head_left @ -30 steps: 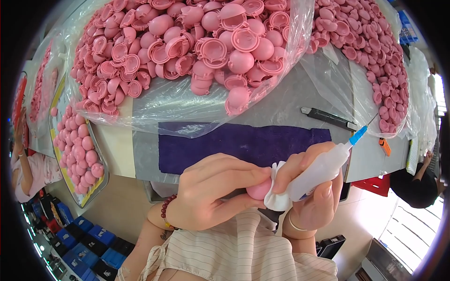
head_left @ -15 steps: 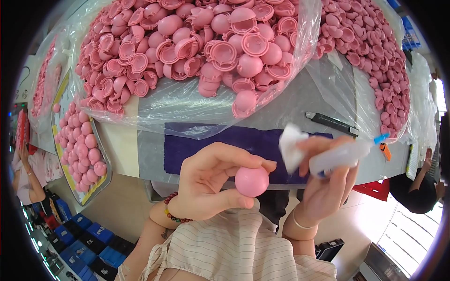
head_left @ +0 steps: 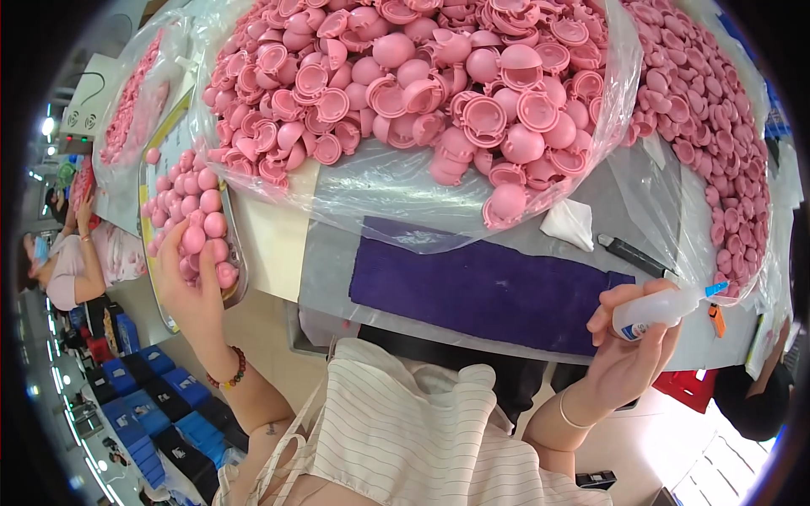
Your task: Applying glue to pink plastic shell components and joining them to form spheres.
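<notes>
My left hand (head_left: 187,291) reaches over the tray (head_left: 240,297) at the left, its thumb and fingers around a smooth pink ball (head_left: 193,239) among the other pink balls (head_left: 187,190). In my right hand (head_left: 629,354), a translucent white squeeze bottle (head_left: 648,312) with a blue nozzle lies tilted, its tip to the right, above the table's front edge. A crumpled white cloth (head_left: 569,224) rests beyond that hand, near a black utility knife (head_left: 634,254). The purple cloth (head_left: 472,291) is spread flat between my hands.
A large heap of pink half-shells (head_left: 405,84) in clear plastic fills the back of the table. Another pink heap (head_left: 700,126) stands at the right. An orange cutter (head_left: 716,320) lies near the right edge. Other people (head_left: 84,257) are at the far left and right.
My left hand has carried the pink ball from in front of me left to the tray. My right hand has let go of the white cloth, now on the table, keeping the bottle.
</notes>
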Available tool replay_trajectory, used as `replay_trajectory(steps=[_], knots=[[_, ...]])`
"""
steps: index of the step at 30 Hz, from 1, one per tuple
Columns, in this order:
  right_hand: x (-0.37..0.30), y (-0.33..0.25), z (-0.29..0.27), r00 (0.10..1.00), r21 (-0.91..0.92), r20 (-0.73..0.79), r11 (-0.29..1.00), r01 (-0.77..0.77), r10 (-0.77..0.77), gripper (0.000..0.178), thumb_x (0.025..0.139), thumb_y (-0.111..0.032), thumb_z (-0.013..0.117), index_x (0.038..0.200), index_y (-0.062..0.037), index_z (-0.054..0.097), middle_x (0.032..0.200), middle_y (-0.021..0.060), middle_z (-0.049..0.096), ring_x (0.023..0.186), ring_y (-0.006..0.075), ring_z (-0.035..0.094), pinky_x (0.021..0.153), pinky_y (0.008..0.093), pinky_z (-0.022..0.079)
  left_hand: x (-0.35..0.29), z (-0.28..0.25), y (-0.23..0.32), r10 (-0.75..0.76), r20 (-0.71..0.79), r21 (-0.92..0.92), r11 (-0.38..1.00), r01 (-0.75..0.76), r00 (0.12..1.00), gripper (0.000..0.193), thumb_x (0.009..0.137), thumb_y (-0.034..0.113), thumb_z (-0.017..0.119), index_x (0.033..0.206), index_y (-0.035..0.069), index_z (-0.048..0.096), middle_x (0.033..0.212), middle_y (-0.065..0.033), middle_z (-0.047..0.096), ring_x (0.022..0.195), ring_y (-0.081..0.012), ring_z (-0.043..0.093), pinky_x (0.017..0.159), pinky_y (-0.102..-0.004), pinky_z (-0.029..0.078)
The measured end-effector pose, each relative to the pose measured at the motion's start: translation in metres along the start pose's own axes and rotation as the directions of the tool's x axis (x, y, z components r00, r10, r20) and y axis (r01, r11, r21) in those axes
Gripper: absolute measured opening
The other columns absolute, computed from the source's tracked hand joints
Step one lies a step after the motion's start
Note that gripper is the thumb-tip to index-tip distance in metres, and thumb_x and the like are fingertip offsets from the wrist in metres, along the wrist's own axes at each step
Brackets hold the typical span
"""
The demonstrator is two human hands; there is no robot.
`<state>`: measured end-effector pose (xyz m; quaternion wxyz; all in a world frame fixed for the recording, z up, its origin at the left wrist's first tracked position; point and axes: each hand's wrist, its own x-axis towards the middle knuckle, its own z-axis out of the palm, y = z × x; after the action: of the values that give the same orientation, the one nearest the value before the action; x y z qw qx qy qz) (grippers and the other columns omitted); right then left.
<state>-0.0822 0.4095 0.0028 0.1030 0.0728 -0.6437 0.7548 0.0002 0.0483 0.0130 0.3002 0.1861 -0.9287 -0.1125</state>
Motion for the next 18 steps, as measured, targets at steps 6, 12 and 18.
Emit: replay_trajectory(steps=[6, 12, 18], knots=[[-0.005, -0.001, 0.000, 1.000, -0.016, -0.006, 1.000, 0.009, -0.009, 0.038, 0.085, -0.031, 0.040, 0.099, 0.0047, 0.038, 0.071, 0.0220, 0.054, 0.046, 0.0166, 0.048, 0.038, 0.0198, 0.035, 0.013, 0.017, 0.027, 0.101, -0.064, 0.165, 0.982, -0.089, 0.993, 0.029, 0.076, 0.010, 0.055, 0.104, 0.001, 0.053, 0.106, -0.0114, 0.053, 0.099, -0.0277, 0.049, 0.087, -0.0341, 0.036], [-0.016, -0.004, -0.004, 1.000, -0.012, 0.003, 1.000, 0.027, -0.027, 0.038, 0.086, -0.029, 0.037, 0.102, 0.0057, 0.038, 0.070, 0.0214, 0.052, 0.045, 0.0175, 0.045, 0.039, 0.0201, 0.036, 0.023, 0.044, 0.092, 0.404, 0.336, -0.012, 0.905, -0.425, 0.851, 0.033, 0.074, 0.022, 0.059, 0.103, 0.007, 0.055, 0.109, -0.0102, 0.052, 0.110, -0.0278, 0.039, 0.087, -0.0390, 0.032], [-0.030, -0.008, -0.010, 0.995, -0.028, -0.078, 0.997, -0.069, 0.066, 0.044, 0.082, -0.037, 0.045, 0.096, 0.0048, 0.039, 0.068, 0.0227, 0.056, 0.044, 0.0167, 0.049, 0.040, 0.0210, 0.037, 0.017, 0.053, 0.093, 0.412, 0.203, -0.056, 0.910, -0.410, 0.888, 0.024, 0.068, 0.011, 0.063, 0.092, 0.008, 0.059, 0.096, -0.0071, 0.057, 0.100, -0.0278, 0.046, 0.080, -0.0350, 0.035]])
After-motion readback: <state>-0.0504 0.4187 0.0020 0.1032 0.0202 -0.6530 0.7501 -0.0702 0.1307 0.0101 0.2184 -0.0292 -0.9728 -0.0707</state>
